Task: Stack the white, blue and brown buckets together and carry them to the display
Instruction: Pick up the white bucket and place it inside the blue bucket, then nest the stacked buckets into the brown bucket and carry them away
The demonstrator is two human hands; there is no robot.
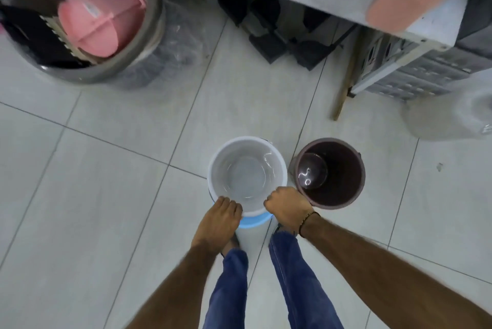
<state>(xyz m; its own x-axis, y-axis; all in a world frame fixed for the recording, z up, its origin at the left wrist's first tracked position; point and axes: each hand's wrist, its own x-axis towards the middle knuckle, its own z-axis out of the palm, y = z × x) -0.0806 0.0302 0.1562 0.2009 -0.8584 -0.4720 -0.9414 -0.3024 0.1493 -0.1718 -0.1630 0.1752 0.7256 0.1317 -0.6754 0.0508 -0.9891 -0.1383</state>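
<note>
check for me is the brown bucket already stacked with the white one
No, the brown bucket stands alone on the floor beside the white bucket, which sits in the blue bucket.

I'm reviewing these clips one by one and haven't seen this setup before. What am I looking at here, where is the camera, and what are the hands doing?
There is no machine: a person wears one wide-angle camera on the head, looking down, so you see their own arms, jeans-clad legs and the tiled floor. The left hand and right hand both grip the near rim of a white bucket, which sits inside a blue bucket; only a sliver of blue rim shows beneath it. A brown bucket stands just to its right on the floor, not yet stacked, with a smaller dark item inside. Farther off, at upper left, is a big grey tub holding pink plastic pieces.
</note>
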